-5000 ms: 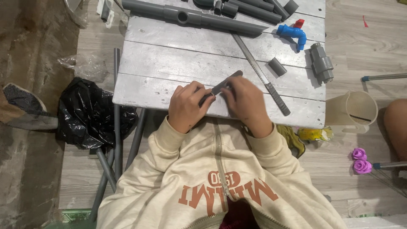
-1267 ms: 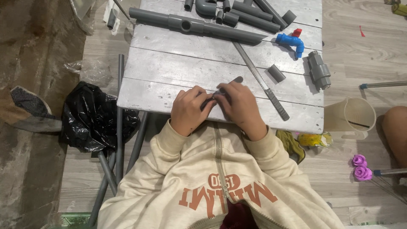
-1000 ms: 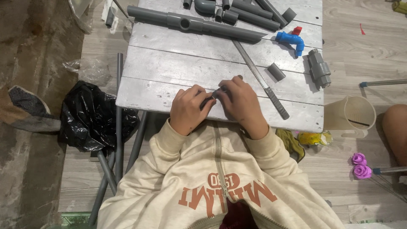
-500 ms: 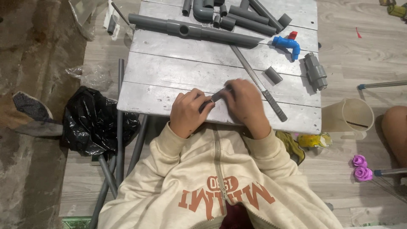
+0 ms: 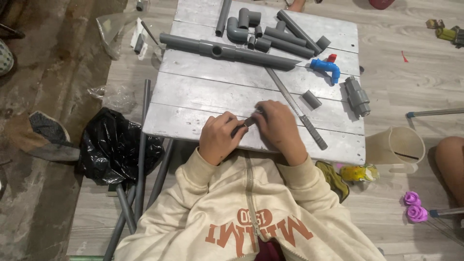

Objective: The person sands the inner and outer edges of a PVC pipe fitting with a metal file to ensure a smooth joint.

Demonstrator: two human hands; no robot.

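- I have the left hand [image 5: 220, 139] and the right hand [image 5: 279, 126] closed together over a short grey pipe piece [image 5: 244, 124] at the near edge of the table [image 5: 193, 99].
- Grip state: fingers of both hands are curled around the piece. Only a small dark section shows between them, so I cannot tell how the ends are seated.
- To do this well, I judge both hands should stay low over the boards, wrists braced, with the piece held straight along its axis so it does not slip.
- Materials: the piece looks like smooth, rigid grey plastic, round in section.
- The table is pale painted planks, scuffed, with visible seams.
- Well apart lie a long grey pipe [image 5: 227, 50] with a tee joint, a thin grey rod [image 5: 296, 108], and a blue tap [image 5: 326, 68].
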